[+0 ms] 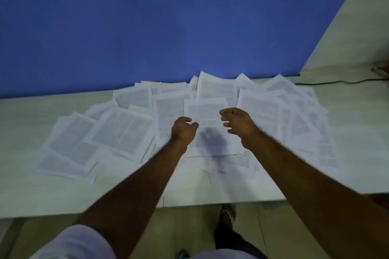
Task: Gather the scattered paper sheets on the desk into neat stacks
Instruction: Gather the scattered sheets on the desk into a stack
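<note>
With the paper sheets (134, 132) fanned unstacked across the desk (25, 174) below the blue wall (147, 17), we hover our left hand (183, 130) and right hand (237, 124), loosely curled and empty, and judge gathering must begin.
</note>
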